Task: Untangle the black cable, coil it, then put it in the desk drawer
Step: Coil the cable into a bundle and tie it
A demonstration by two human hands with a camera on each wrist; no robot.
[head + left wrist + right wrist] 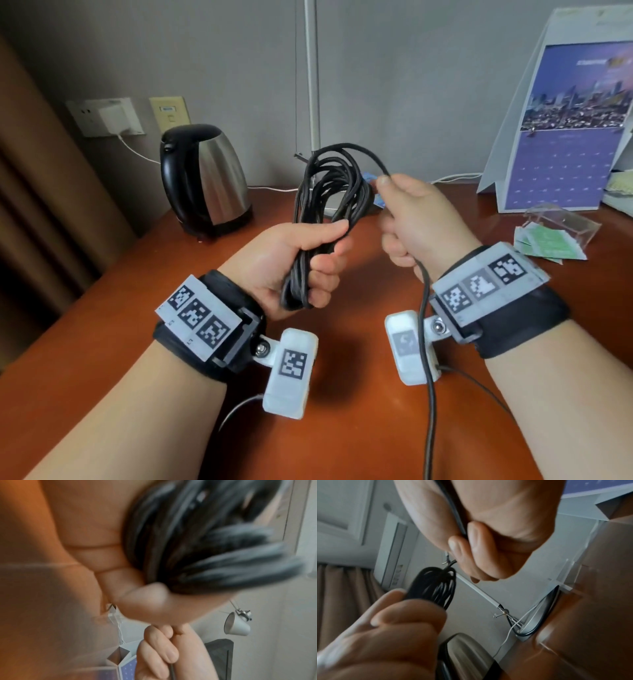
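A black cable point(329, 185) is gathered into a bundle of several loops above the desk. My left hand point(301, 260) grips the lower part of the bundle, thumb laid across the strands. My right hand point(411, 219) holds the free length, which arcs from the top of the loops into its fist and hangs out below the wrist toward the bottom edge. In the left wrist view the cable point(214, 547) fills the top right, blurred. In the right wrist view the cable point(440, 586) rises from my left hand point(393, 635), and my right hand point(479, 540) curls round one strand. No drawer shows.
On the reddish wooden desk point(342, 428) a steel kettle point(205, 178) stands at the back left. A desk calendar point(565, 137) leans at the back right, with a clear acrylic holder point(561, 222) and green packets beside it. A white lamp pole point(311, 75) rises behind the cable.
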